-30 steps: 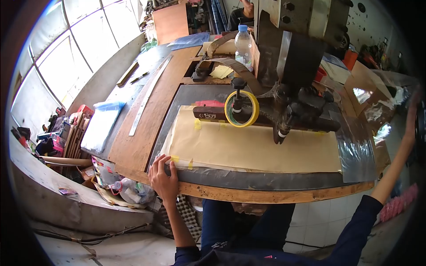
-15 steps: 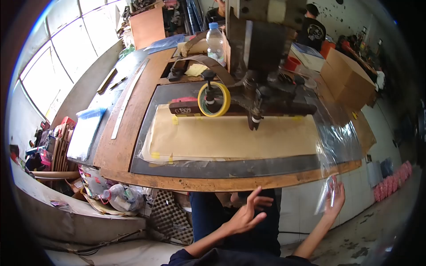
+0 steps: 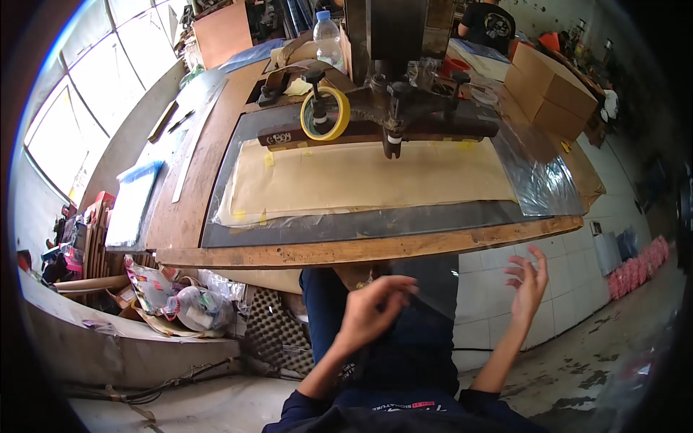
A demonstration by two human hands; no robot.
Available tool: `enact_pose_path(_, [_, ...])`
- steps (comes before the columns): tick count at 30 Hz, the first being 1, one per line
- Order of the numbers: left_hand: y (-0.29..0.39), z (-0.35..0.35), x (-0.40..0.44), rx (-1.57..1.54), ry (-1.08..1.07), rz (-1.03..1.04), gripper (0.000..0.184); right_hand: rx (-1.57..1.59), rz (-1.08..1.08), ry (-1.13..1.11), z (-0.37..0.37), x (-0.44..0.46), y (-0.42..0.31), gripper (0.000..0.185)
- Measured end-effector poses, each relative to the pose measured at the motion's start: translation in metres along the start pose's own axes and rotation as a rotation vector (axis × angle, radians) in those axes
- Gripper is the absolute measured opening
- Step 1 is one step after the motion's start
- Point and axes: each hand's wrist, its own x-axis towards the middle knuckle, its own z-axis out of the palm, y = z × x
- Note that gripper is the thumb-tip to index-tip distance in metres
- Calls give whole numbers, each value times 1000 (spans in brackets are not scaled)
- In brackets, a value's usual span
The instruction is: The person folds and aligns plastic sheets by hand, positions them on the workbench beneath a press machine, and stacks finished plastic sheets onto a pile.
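Note:
My left hand (image 3: 372,307) is over my lap, below the front edge of the worktable (image 3: 361,252). Its fingers bend loosely to the right with the thumb apart, and I see nothing held. Off the table's right front corner, my right hand (image 3: 528,281) is raised with fingers spread and holds nothing. The nearest thing above it is clear plastic film (image 3: 545,184) lying on the table's right side. A tan sheet (image 3: 368,180), taped at places, lies on the dark plate (image 3: 325,229) under the machine's bar (image 3: 433,131).
A yellow tape roll (image 3: 343,114) hangs on a knob of the machine. A metal ruler (image 3: 198,141) and stacked clear bags (image 3: 133,206) lie left. A cardboard box (image 3: 550,90), a bottle (image 3: 327,43) and another person (image 3: 487,25) are farther back.
My right hand has let go of the clear plastic strip and moved up slightly. My left hand has moved up and left, its fingers more bent. The view has shifted, so the table sits higher.

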Motion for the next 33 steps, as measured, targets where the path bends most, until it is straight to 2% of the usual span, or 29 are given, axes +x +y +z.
enact_pose_path(2, [6,-26,-7,143,100,-47,28,10,-20,-43,18,-10,2,27])
enact_pose_path(4, [8,-44,-15,166,201,-48,27,-104,-48,-215,33,-16,1,25])
enact_pose_path(6, [6,-59,-21,247,315,3,26,-80,-39,-229,50,-23,0,23])
enact_pose_path(8, [1,-69,-23,237,402,-62,24,-151,-69,-292,62,-32,-2,23])
enact_pose_path(10, [-10,-75,-23,214,430,-95,22,-190,-63,-303,67,-38,-2,24])
enact_pose_path(12, [-19,-77,-21,108,500,-36,22,-285,-189,-311,68,-43,6,25])
enact_pose_path(14, [-21,-79,-18,116,497,-47,23,-306,-174,-318,66,-47,6,28])
enact_pose_path(16, [-19,-79,-16,228,506,-37,25,-541,-346,-184,65,-51,3,31])
enact_pose_path(17, [-15,-81,-18,231,466,-151,26,-784,-395,-105,64,-53,-2,32])
enact_pose_path(18, [-12,-78,-20,233,466,-153,26,-784,-393,-106,66,-54,-3,32])
enact_pose_path(20, [-6,-67,-20,1013,600,-4,31,-1058,-753,31,72,-53,-5,32])
enact_pose_path(21, [-1,-57,-18,1013,611,-51,42,-975,-669,-95,78,-52,-8,39])
enact_pose_path(22, [0,-47,-13,1017,609,-55,42,-974,-665,-99,87,-49,-8,39])
enact_pose_path(24, [1,-31,1,1263,384,136,46,-1097,-996,-165,103,-44,-3,49])
enact_pose_path(27, [-21,-17,31,1289,276,107,54,-1203,-967,-222,119,-27,7,56])
enact_pose_path(33, [-35,-15,43,1293,276,116,53,-1243,-900,-233,126,-16,21,56])
